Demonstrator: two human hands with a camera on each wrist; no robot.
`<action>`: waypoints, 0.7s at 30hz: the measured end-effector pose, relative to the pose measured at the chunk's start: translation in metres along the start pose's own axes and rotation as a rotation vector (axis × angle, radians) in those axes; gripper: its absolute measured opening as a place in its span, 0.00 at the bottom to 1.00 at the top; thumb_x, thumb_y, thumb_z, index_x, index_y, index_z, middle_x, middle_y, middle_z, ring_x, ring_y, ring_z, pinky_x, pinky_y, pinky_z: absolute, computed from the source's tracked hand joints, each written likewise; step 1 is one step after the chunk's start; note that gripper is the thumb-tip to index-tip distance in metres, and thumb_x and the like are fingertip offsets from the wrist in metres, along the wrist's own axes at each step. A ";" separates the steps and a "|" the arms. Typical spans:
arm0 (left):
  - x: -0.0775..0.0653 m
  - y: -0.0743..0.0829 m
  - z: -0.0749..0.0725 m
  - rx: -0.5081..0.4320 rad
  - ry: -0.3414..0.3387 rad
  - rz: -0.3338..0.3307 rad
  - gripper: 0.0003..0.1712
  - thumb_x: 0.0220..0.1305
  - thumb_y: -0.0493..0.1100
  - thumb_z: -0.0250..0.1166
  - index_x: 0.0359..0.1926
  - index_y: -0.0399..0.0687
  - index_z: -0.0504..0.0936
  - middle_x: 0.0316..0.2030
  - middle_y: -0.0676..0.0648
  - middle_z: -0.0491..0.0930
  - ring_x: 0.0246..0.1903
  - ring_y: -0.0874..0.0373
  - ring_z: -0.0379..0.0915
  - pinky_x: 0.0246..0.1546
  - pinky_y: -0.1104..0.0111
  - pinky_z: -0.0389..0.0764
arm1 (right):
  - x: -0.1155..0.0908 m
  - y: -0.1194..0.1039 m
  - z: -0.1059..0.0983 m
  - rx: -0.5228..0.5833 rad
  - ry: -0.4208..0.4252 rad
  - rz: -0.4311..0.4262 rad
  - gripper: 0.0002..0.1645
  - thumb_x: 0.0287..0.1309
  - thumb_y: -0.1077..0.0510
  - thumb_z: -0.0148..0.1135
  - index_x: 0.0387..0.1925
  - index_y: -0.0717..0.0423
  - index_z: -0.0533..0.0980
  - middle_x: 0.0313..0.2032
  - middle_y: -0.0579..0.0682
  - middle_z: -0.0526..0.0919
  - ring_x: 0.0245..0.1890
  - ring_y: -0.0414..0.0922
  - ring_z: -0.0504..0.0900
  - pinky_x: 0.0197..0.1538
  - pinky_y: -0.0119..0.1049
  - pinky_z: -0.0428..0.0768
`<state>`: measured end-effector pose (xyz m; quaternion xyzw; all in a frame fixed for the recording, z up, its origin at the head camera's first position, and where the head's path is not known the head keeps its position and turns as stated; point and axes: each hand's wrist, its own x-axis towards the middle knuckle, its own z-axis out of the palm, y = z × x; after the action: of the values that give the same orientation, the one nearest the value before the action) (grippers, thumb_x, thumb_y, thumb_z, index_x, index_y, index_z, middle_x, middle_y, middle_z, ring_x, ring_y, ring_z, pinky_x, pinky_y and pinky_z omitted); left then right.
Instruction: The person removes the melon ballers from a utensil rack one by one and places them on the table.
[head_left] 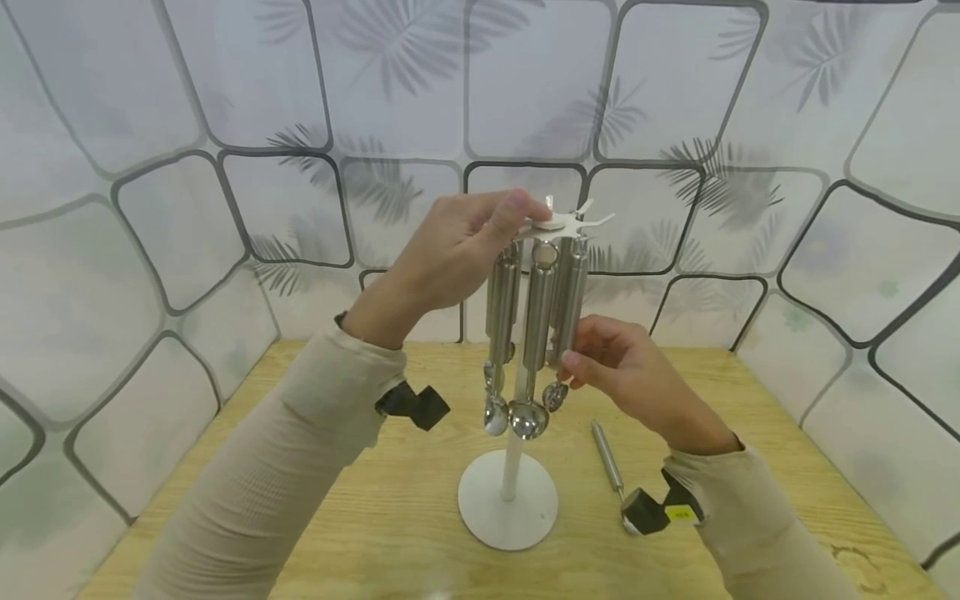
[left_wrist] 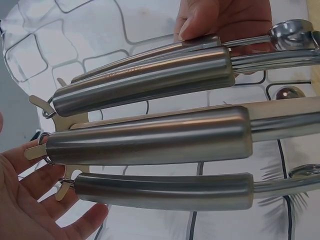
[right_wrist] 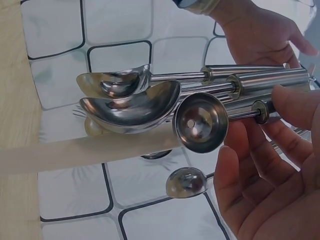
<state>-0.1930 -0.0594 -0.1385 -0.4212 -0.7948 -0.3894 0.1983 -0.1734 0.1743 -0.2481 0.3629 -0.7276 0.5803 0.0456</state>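
Observation:
A white rotary utensil stand (head_left: pixel 507 521) is upright on the table, with several steel scoops and spoons (head_left: pixel 537 317) hanging from its hooks. At its top, my left hand (head_left: pixel 450 250) holds the hooked disc (head_left: pixel 558 223), thumb above and fingers spread beyond the hooks in the left wrist view. My right hand (head_left: pixel 626 371) pinches the lower handle of a hanging small round scoop (right_wrist: pixel 200 124), whose bowl has a hole. Beside it in the right wrist view are two larger, wide-bowled scoops (right_wrist: pixel 132 111). The stand's pole (right_wrist: pixel 65 151) runs behind them.
To the right of the base, another steel-handled utensil (head_left: pixel 607 454) lies on the wooden table (head_left: pixel 390 517), its far end partly covered by the right wrist's black camera mount (head_left: pixel 647 511). Patterned white panels (head_left: pixel 405 100) enclose the table at the back and both sides.

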 end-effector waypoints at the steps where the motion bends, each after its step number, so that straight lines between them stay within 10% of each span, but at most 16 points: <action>1: 0.000 0.000 0.000 0.000 -0.001 0.001 0.23 0.77 0.44 0.42 0.53 0.43 0.83 0.54 0.48 0.80 0.53 0.58 0.75 0.53 0.65 0.72 | 0.000 -0.001 0.000 -0.002 0.002 -0.004 0.07 0.63 0.71 0.56 0.39 0.60 0.77 0.33 0.50 0.83 0.32 0.44 0.82 0.35 0.36 0.82; 21: 0.001 -0.003 0.001 0.006 -0.017 0.012 0.20 0.76 0.44 0.46 0.55 0.42 0.81 0.55 0.48 0.79 0.55 0.58 0.74 0.55 0.64 0.73 | -0.020 -0.008 -0.016 -0.013 0.053 -0.055 0.11 0.62 0.74 0.54 0.41 0.60 0.78 0.36 0.50 0.84 0.32 0.44 0.83 0.36 0.35 0.82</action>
<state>-0.1962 -0.0589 -0.1401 -0.4289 -0.7950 -0.3820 0.1951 -0.1601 0.1972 -0.2463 0.3670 -0.7195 0.5837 0.0833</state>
